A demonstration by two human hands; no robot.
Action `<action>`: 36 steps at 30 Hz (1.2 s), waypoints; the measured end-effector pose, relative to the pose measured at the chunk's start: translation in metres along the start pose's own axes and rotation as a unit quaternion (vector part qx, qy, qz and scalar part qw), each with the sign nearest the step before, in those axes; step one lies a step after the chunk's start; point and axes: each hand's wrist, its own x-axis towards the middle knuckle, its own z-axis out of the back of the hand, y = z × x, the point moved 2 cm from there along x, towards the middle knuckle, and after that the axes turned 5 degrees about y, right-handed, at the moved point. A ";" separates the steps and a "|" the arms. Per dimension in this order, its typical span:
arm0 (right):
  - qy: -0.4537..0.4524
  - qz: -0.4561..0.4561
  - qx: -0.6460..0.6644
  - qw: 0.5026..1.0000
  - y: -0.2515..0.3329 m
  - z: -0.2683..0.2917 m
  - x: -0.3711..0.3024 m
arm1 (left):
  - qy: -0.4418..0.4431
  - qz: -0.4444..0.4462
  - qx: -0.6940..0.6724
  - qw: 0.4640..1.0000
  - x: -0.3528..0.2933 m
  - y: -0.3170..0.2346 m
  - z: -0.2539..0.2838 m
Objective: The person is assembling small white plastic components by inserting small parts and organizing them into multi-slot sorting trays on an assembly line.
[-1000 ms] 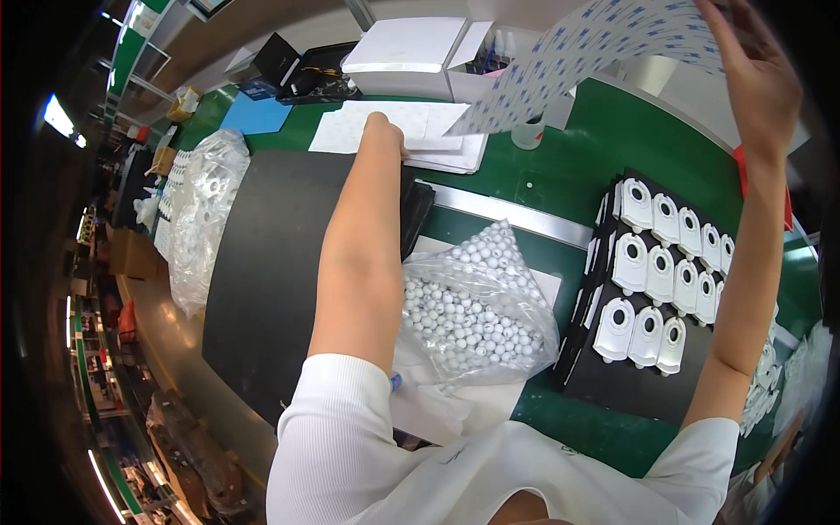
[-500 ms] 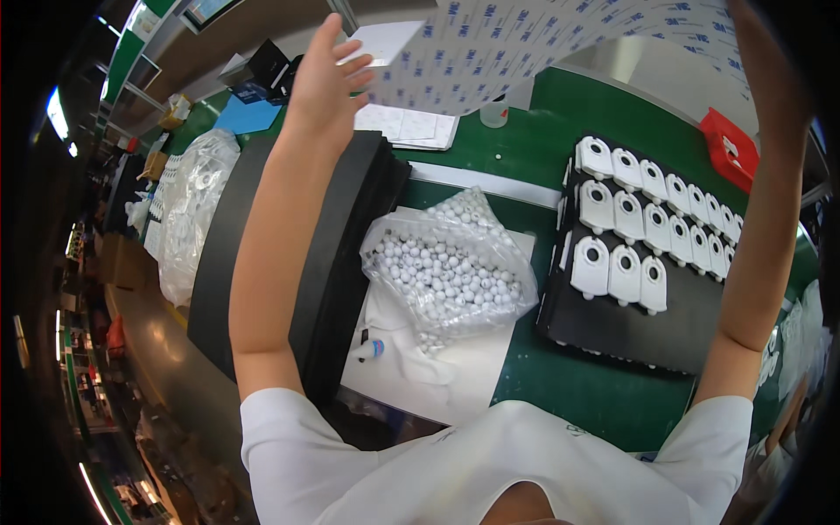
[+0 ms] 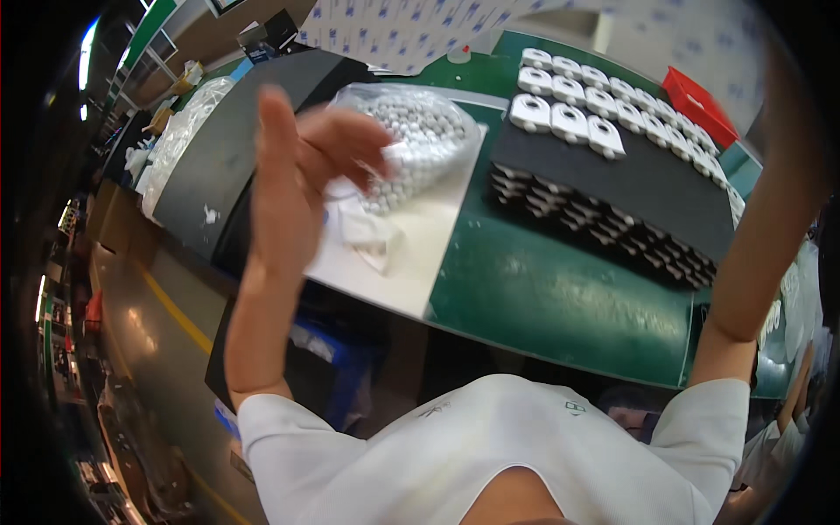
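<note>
White sheet repeatedly printed in blue, left fingers spread, right fingers unseen, cannot tell their state

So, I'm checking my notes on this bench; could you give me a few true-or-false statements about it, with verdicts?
1. The clear bag holds small white balls. True.
2. The left hand is a closed fist. False: it is open.
3. White parts sit in rows on the black stack. True.
4. The red tray is left of the bag. False: it is to the right.
5. The blue-printed sheet lies flat on the bench. False: it curves up above it.
</note>
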 end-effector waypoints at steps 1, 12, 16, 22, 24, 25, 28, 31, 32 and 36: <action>0.030 -0.015 -0.037 0.999 0.150 0.017 0.027 | 0.072 0.040 -0.132 0.988 -0.001 0.011 -0.056; 0.141 -0.008 0.114 0.983 0.447 -0.002 -0.163 | -0.052 0.057 -0.522 0.849 -0.111 0.161 -0.120; 0.227 -0.147 0.176 0.947 0.458 0.005 -0.172 | 0.036 0.045 -0.524 0.850 -0.113 0.153 -0.134; -0.058 -0.507 0.185 0.840 0.405 0.009 -0.120 | 0.162 0.104 -0.388 0.902 -0.110 0.114 -0.171; -0.068 -0.576 0.406 0.706 0.385 0.005 -0.116 | 0.181 0.103 -0.358 0.910 -0.107 0.104 -0.184; -0.072 -0.578 0.400 0.707 0.379 0.010 -0.113 | 0.185 0.100 -0.326 0.922 -0.107 0.102 -0.187; -0.057 -0.569 0.433 0.697 0.360 0.019 -0.116 | 0.107 0.066 -0.357 0.925 -0.106 0.111 -0.186; -0.141 -0.585 0.442 0.665 0.338 0.033 -0.119 | 0.021 0.014 -0.314 0.949 -0.115 0.141 -0.172; -0.164 -0.583 0.442 0.662 0.329 0.034 -0.118 | 0.088 0.024 -0.411 0.907 -0.125 0.165 -0.163; -0.185 -0.576 0.477 0.638 0.303 0.039 -0.115 | 0.255 0.192 -0.569 0.758 -0.166 0.179 -0.192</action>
